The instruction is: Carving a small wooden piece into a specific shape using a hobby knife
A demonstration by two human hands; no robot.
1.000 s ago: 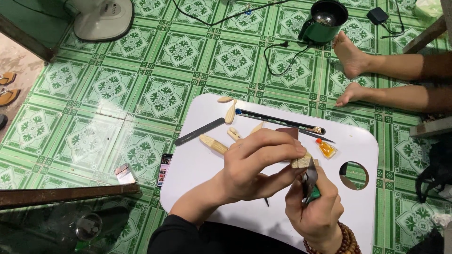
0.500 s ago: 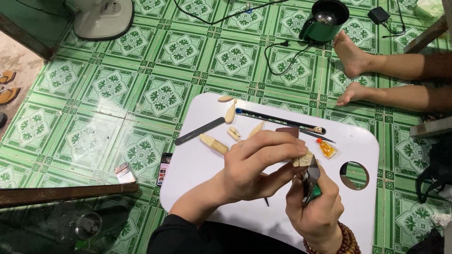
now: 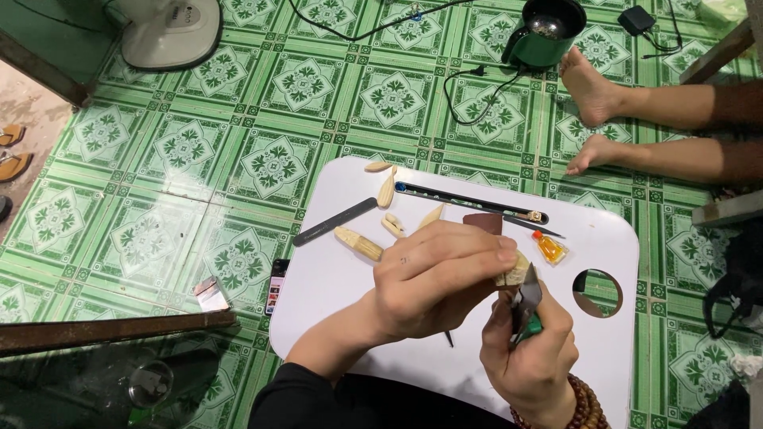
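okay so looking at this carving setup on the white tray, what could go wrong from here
The tool's metal tip in the right hand sits right beside the left hand's fingertips gripping the pale piece; a slip could probably cut them. Loose carved pieces lie near the white tray's far edge and might roll off.

tray (image 3: pixel 604 238): white | floor tiles (image 3: pixel 274 163): green, white leaf motifs | carved pieces (image 3: pixel 358 242), tray's 10 o'clock: pale cream | small bottle (image 3: pixel 550 247), 2 o'clock: orange | tool handle (image 3: pixel 531 325): green | bead bracelet (image 3: pixel 584 401): brown

Home floor workspace: green patterned tiles (image 3: pixel 199 95), fan base (image 3: pixel 171 32), white lap tray (image 3: pixel 342 278).
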